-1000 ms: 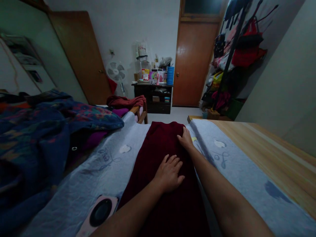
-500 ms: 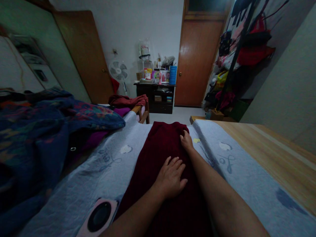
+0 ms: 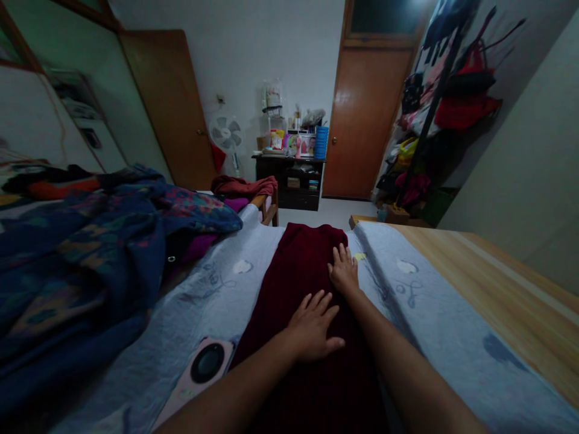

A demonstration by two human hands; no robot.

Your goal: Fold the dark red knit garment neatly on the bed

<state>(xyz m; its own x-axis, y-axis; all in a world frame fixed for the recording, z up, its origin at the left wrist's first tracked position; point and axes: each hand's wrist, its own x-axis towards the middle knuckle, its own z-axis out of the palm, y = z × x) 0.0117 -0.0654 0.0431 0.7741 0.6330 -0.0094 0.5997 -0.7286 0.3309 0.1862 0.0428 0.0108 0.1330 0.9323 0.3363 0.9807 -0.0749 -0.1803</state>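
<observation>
A dark red garment (image 3: 298,259) lies lengthwise on the pale blue bed cover (image 3: 402,301), its far end close to the cover's far edge. My left hand (image 3: 314,325) rests flat on the middle of the cloth, fingers spread. Farther up, my right hand (image 3: 344,270) lies on the garment's right edge with its fingers stretched out. Neither hand grips anything. Left of the garment, partly behind my left forearm, is a pink phone (image 3: 201,371) with a round black piece on its back. The garment's near end runs out of view at the bottom.
Heaped clothes, a blue floral one (image 3: 104,241) on top, cover the left side. A bare wooden board (image 3: 488,259) borders the cover on the right. Beyond stand a white fan (image 3: 227,134), a black cabinet (image 3: 289,181), a wooden door (image 3: 350,120) and hanging bags (image 3: 468,111).
My right hand's fingers have straightened from a curled hold at the garment's edge to lying flat. My left hand stays nearly in place. The view has shifted slightly.
</observation>
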